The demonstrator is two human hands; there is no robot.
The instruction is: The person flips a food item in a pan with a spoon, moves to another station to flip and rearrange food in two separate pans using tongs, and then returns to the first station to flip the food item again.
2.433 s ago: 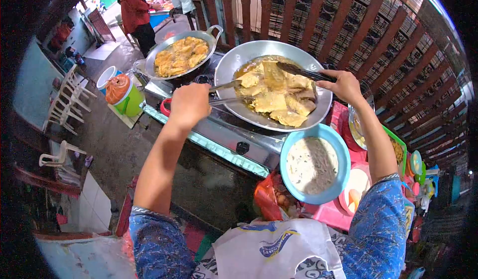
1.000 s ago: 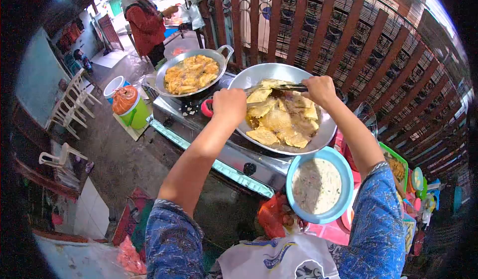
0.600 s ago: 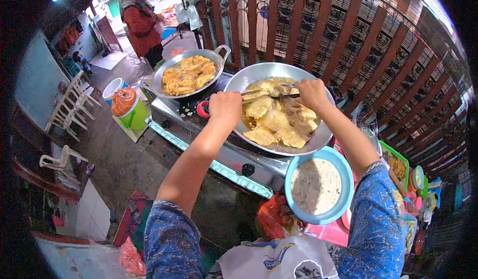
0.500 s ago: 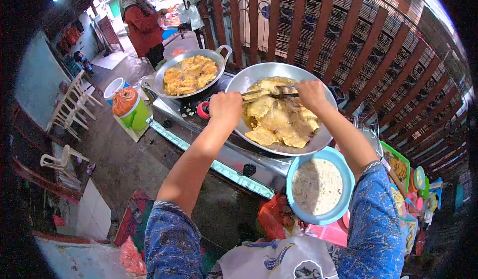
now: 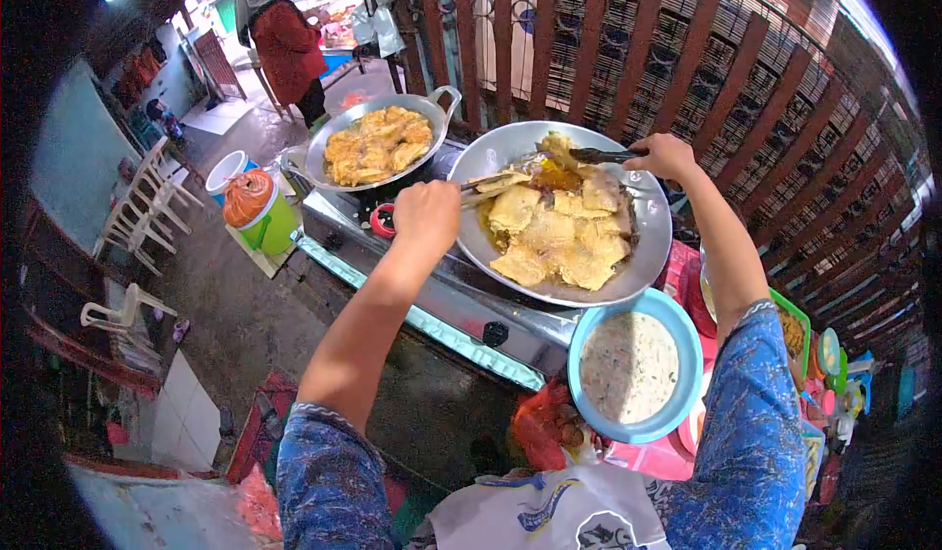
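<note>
A wide metal wok point(image 5: 643, 256) holds hot oil and several flat golden fritters point(image 5: 554, 238). My left hand point(image 5: 429, 221) is closed round a long, thin, wood-coloured utensil point(image 5: 488, 186) that reaches over the wok's left side. At the far right rim, my right hand point(image 5: 667, 156) grips a dark utensil point(image 5: 601, 156), its tip beside a fritter point(image 5: 558, 145) near the far edge. Bare oil point(image 5: 555, 178) shows between the two utensils. The working ends are partly hidden among the fritters.
Behind to the left, a second wok point(image 5: 316, 162) is full of browned fritters. A blue basin point(image 5: 579, 393) of pale batter stands nearest me. A slatted fence point(image 5: 589, 50) rises behind the stove. A green bucket point(image 5: 265, 228) and a person point(image 5: 287, 50) are at the left.
My right hand has moved right, drawing the dark utensil towards the far right rim. My left hand has shifted slightly left and down. The fritters have spread apart, exposing oil at the back.
</note>
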